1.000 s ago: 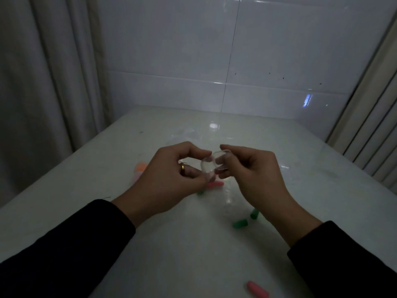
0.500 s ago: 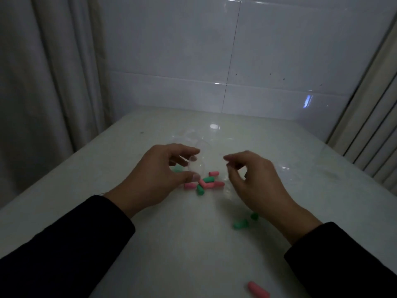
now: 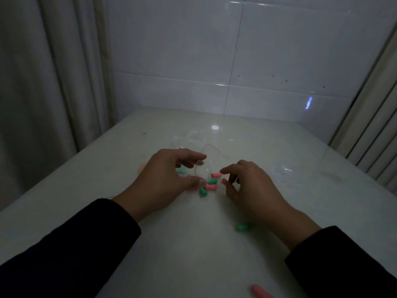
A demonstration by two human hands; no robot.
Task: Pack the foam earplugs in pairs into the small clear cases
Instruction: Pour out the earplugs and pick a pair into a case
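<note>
My left hand (image 3: pixel 163 179) pinches a small clear case (image 3: pixel 203 172) between thumb and forefinger, just above the white table (image 3: pixel 150 265). Below it lies a cluster of pink and green foam earplugs (image 3: pixel 209 186). My right hand (image 3: pixel 251 188) hovers right of the cluster, its fingertips closing around a pink earplug (image 3: pixel 224 181); whether it is lifted I cannot tell. Another green earplug (image 3: pixel 243 226) lies under my right wrist, and a pink earplug (image 3: pixel 261 291) lies near the front edge.
More clear cases (image 3: pixel 193 138) lie behind my hands, and another clear case (image 3: pixel 283 171) sits to the right. An orange earplug (image 3: pixel 141 168) peeks out left of my left hand. A curtain hangs at the left, a tiled wall behind.
The hands parted; the left one kept the clear case and lowered it towards the table. My right hand let go and dropped to the earplug cluster, reaching a pink one.
</note>
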